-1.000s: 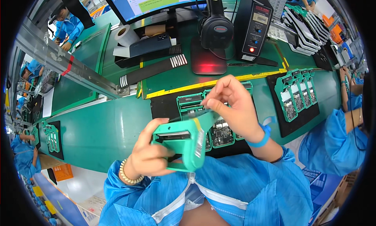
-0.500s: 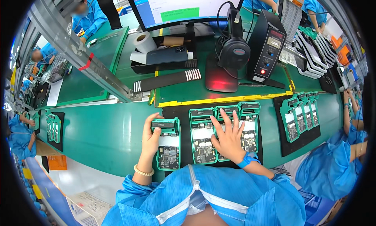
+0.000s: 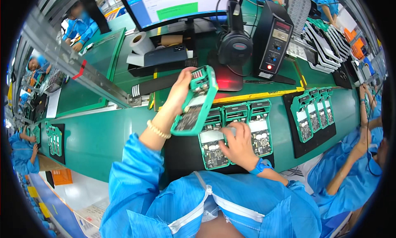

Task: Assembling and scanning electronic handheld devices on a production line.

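Observation:
My left hand (image 3: 180, 90) grips a green-framed circuit board unit (image 3: 197, 102) by its upper left side, raised and tilted above the work surface. My right hand (image 3: 239, 145) hovers over or rests on the middle of three similar units; contact is unclear. Its fingers are loosely bent, thumb apart, with nothing seen in them. The left unit (image 3: 213, 151) and the right unit (image 3: 260, 133) flank the middle unit (image 3: 236, 112), which my hand partly covers. All three lie side by side on a black mat (image 3: 179, 155).
Behind stand a monitor (image 3: 181, 7), a headset (image 3: 235, 48), a black control box (image 3: 272, 42) with a red light and a bin (image 3: 165, 64) holding a tape roll. More units (image 3: 313, 114) lie on a mat at right. A metal post (image 3: 74, 60) slants at left. Co-workers sit on both sides.
My left hand has lifted its unit off the mat, up and to the right, tilting it. My right hand's spread fingers have curled in. The whole view has shifted slightly.

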`<state>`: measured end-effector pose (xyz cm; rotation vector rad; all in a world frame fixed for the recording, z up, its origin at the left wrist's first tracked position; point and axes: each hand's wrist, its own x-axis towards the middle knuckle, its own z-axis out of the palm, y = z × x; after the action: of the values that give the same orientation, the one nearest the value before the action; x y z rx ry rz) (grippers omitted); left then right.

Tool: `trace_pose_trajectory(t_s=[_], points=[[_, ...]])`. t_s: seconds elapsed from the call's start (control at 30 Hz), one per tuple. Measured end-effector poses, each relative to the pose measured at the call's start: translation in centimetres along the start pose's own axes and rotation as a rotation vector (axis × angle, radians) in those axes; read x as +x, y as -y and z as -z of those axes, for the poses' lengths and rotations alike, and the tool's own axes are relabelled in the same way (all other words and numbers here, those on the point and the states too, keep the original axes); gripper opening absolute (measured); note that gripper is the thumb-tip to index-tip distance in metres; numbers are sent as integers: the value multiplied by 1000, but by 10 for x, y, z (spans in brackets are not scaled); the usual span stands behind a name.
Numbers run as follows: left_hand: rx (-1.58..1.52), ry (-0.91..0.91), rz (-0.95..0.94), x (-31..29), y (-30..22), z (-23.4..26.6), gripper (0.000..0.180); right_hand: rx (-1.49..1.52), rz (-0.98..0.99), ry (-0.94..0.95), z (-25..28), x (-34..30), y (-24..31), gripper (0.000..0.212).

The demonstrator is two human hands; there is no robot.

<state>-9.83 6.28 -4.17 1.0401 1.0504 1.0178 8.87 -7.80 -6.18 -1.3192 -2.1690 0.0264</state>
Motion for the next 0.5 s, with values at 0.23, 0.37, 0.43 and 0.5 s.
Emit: trace_pose_trajectory(t_s=[0.23,0.37,0.43,0.5], points=[[202,-21,166,33,-3,-47,34,81,-175,95,6,-32,5,14],[14,-20,47,39,17,-21,36,29,-130,87,13,-34,3,17],[46,-4,-53,14,8,3,38,46,-150,122,22,-29,-10,16],[-7,-91,-146,-25,6,39,37,267,-182,11,43,-12,-34,13]])
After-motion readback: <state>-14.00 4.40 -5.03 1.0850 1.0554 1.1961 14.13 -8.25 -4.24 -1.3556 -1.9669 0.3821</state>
